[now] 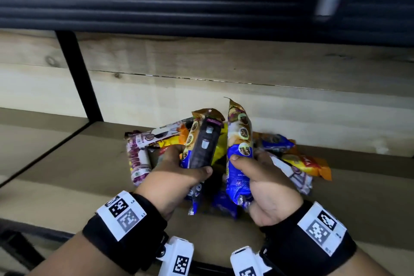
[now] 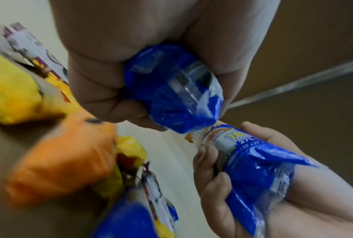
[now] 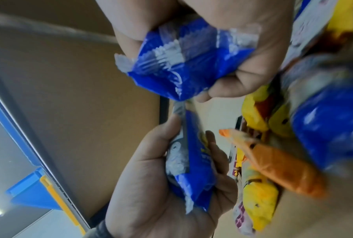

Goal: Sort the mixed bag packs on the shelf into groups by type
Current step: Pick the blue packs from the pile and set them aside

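Two blue-and-gold packs are held upright over a pile on the wooden shelf [image 1: 67,170]. My left hand [image 1: 192,161] grips one blue-and-gold pack [image 1: 198,139] around its lower half; its crimped blue end [image 2: 171,99] pokes out below my curled fingers. My right hand [image 1: 246,158] grips the other blue-and-gold pack [image 1: 238,132] the same way, with its blue end [image 3: 181,64] showing under the fist. The packs stand side by side, a small gap between them. Behind lie a purple-and-white pack [image 1: 136,159], a yellow-orange pack [image 1: 307,163] and a blue pack [image 1: 277,143].
A black metal post [image 1: 78,78] rises at the shelf's left. A pale wooden back wall [image 1: 224,63] closes the rear. More packs lie under my hands, among them an orange pack [image 3: 283,173]. A blue bin [image 3: 33,193] sits below the shelf edge.
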